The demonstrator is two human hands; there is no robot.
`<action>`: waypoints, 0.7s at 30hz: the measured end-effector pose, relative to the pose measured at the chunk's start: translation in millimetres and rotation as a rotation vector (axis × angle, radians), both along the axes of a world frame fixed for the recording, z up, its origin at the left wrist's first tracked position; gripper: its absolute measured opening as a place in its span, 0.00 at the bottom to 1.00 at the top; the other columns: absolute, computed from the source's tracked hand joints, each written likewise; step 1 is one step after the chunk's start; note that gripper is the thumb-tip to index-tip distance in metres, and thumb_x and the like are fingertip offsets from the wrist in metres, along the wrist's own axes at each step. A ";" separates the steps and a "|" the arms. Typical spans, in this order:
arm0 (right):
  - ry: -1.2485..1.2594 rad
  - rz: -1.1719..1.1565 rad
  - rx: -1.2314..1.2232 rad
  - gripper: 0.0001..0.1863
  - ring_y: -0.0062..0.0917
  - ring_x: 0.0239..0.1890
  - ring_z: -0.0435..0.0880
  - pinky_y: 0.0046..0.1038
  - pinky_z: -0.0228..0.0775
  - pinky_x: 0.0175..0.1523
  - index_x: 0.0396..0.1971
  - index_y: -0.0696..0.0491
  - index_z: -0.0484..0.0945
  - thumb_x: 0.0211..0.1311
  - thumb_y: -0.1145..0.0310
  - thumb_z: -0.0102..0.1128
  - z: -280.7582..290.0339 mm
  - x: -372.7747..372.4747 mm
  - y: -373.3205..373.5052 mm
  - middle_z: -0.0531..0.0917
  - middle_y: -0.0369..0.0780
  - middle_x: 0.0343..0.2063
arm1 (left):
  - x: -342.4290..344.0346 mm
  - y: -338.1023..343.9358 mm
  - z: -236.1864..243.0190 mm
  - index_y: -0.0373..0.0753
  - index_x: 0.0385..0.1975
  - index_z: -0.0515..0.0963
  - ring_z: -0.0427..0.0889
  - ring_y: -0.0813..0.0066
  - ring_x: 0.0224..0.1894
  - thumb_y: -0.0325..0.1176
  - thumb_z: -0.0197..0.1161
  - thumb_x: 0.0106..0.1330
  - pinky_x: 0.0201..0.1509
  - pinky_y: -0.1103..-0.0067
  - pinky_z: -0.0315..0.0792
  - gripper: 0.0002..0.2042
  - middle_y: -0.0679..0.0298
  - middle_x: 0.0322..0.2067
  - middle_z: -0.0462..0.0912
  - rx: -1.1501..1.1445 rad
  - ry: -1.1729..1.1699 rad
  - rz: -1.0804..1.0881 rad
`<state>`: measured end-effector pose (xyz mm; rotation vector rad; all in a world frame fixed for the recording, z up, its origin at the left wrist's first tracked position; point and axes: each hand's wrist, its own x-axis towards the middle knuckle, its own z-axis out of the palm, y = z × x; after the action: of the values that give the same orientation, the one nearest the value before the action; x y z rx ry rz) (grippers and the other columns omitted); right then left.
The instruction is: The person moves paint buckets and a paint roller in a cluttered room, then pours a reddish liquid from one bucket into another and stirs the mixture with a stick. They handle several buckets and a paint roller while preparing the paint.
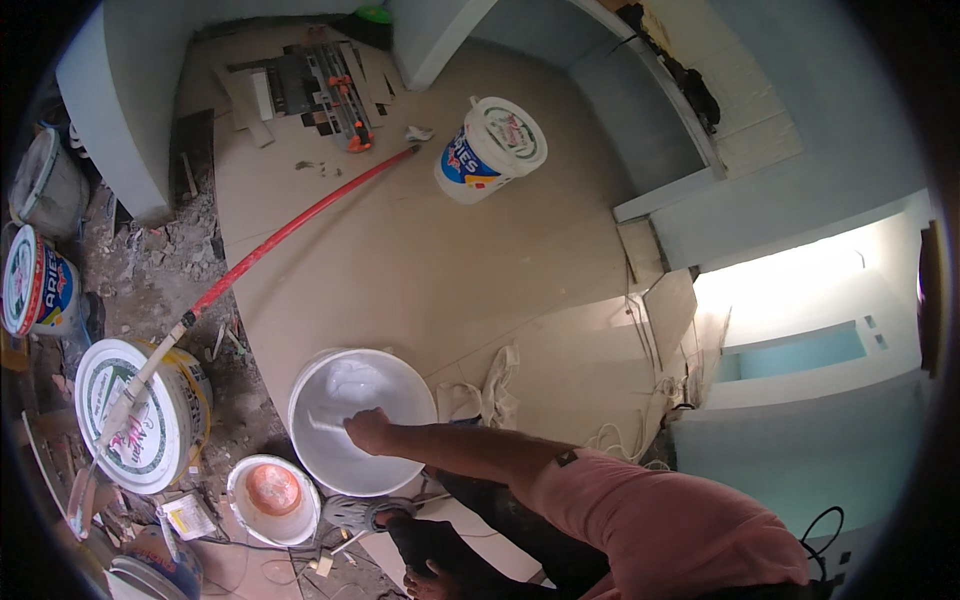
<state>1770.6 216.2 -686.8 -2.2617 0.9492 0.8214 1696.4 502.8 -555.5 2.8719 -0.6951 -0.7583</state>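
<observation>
My right hand (368, 432) reaches into a large white bucket (413, 470) and is closed around a short whitish stick-like tool (327, 425). Its far end is too indistinct to name the kind. White paste or paint (352, 378) coats the bucket's inside. My left hand (432, 580) lies low against my dark trousers, its fingers apart and nothing seen in them. Beside the bucket sits a smaller white tub (240, 505) with an orange-pink bowl-like shape (273, 489) in it.
A long red pole (290, 235) slants across the tiled floor, its pale end over a lidded bucket (100, 400). Another lidded bucket (515, 135) stands farther off, near a tile cutter (345, 105). Rubble (160, 260) lies left; cables (640, 430) and cloth (500, 385) lie right.
</observation>
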 end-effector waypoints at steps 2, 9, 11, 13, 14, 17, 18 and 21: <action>0.053 0.293 -0.084 0.08 0.36 0.31 0.78 0.40 0.66 0.32 0.27 0.55 0.75 0.48 0.70 0.48 11.3 -0.1 6.3 0.78 0.44 0.26 | 5.4 -4.1 7.9 0.40 0.33 0.74 0.74 0.57 0.29 0.44 0.51 0.57 0.34 0.63 0.66 0.14 0.58 0.28 0.76 -0.027 0.111 0.014; -0.137 1.424 -0.620 0.11 0.36 0.27 0.73 0.39 0.62 0.35 0.24 0.56 0.79 0.44 0.65 0.51 98.1 -0.9 -26.0 0.75 0.42 0.22 | -16.9 15.8 -21.9 0.38 0.32 0.74 0.74 0.59 0.30 0.44 0.48 0.61 0.32 0.66 0.67 0.14 0.59 0.28 0.76 -0.035 -0.278 -0.074; -0.270 1.509 -0.646 0.12 0.36 0.27 0.73 0.39 0.62 0.36 0.23 0.56 0.79 0.43 0.64 0.51 104.1 -0.9 -30.7 0.75 0.42 0.21 | -13.6 14.6 -15.5 0.39 0.33 0.74 0.74 0.59 0.31 0.45 0.49 0.59 0.33 0.65 0.67 0.15 0.59 0.29 0.76 -0.036 -0.189 -0.030; -0.331 1.506 -0.616 0.11 0.35 0.28 0.73 0.39 0.61 0.36 0.22 0.55 0.79 0.44 0.64 0.51 101.4 0.9 -39.3 0.74 0.43 0.21 | -3.7 5.6 -6.2 0.41 0.35 0.75 0.75 0.58 0.32 0.46 0.51 0.57 0.35 0.64 0.67 0.16 0.58 0.30 0.76 0.001 -0.015 0.023; -0.292 1.479 -0.580 0.11 0.35 0.27 0.72 0.39 0.62 0.36 0.21 0.55 0.78 0.43 0.64 0.51 92.9 -0.2 -35.4 0.74 0.43 0.21 | -1.1 2.0 -3.5 0.42 0.36 0.75 0.75 0.58 0.33 0.47 0.52 0.56 0.36 0.64 0.67 0.16 0.58 0.31 0.76 0.020 0.072 0.051; -0.230 1.366 -0.533 0.10 0.36 0.27 0.72 0.39 0.62 0.36 0.18 0.53 0.78 0.42 0.63 0.51 47.9 -12.0 -33.7 0.74 0.42 0.20 | -9.9 12.2 -12.1 0.44 0.38 0.75 0.74 0.57 0.34 0.49 0.52 0.54 0.38 0.62 0.66 0.18 0.58 0.31 0.77 0.007 0.052 0.082; -0.272 1.288 -0.531 0.10 0.36 0.27 0.72 0.39 0.62 0.36 0.16 0.53 0.77 0.42 0.63 0.51 28.1 -18.1 -31.7 0.74 0.41 0.20 | -8.5 11.2 -11.5 0.44 0.38 0.75 0.74 0.57 0.34 0.49 0.52 0.54 0.38 0.62 0.66 0.18 0.59 0.31 0.76 0.028 0.061 0.088; -0.492 1.057 -0.598 0.08 0.36 0.26 0.71 0.37 0.63 0.35 0.13 0.51 0.75 0.40 0.63 0.52 -2.3 -20.9 -20.5 0.73 0.39 0.18 | -7.7 16.3 -16.2 0.45 0.38 0.75 0.74 0.58 0.34 0.50 0.50 0.55 0.37 0.63 0.66 0.18 0.60 0.31 0.77 0.073 0.010 0.072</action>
<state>1749.7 195.7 -689.0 -3.2802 -0.3704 0.2874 1688.7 519.1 -571.7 2.9379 -0.5717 -0.8038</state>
